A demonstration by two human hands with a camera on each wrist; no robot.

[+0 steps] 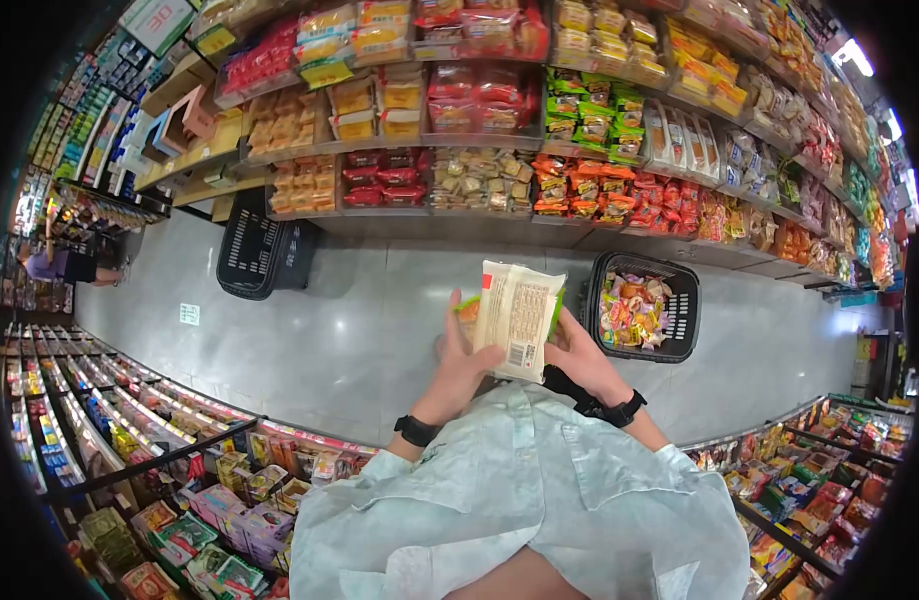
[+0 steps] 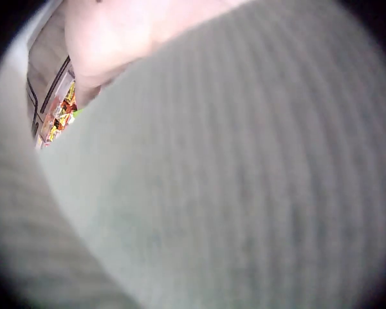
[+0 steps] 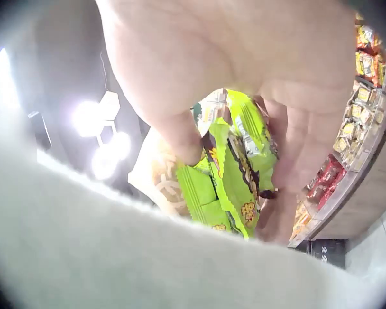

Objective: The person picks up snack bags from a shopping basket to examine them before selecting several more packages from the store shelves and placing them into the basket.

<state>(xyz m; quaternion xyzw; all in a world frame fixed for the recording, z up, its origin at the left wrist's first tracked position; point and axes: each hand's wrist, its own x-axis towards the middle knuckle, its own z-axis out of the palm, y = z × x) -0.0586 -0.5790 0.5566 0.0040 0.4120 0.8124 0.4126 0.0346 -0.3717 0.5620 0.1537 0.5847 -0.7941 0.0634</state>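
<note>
A cream snack package [image 1: 519,318], its back with printed text and a barcode facing up, is held in front of the body. My left hand [image 1: 461,362] grips its left side, thumb over the lower face and fingers behind. Part of a green and orange packet [image 1: 468,309] peeks out there. My right hand [image 1: 585,362] is at the package's right edge. In the right wrist view it holds bright green snack packets [image 3: 228,183] between thumb and fingers, beside the pale package [image 3: 156,172]. Sleeve cloth [image 2: 212,180] covers most of the left wrist view.
On the floor to the right stands a black shopping basket [image 1: 687,310] holding several wrapped snacks. Stacked black baskets [image 1: 247,245] stand at the left, below shelves [image 1: 479,140] of bagged snacks. More racks [image 1: 239,500] lie behind the body. Another person [image 1: 71,264] is far left.
</note>
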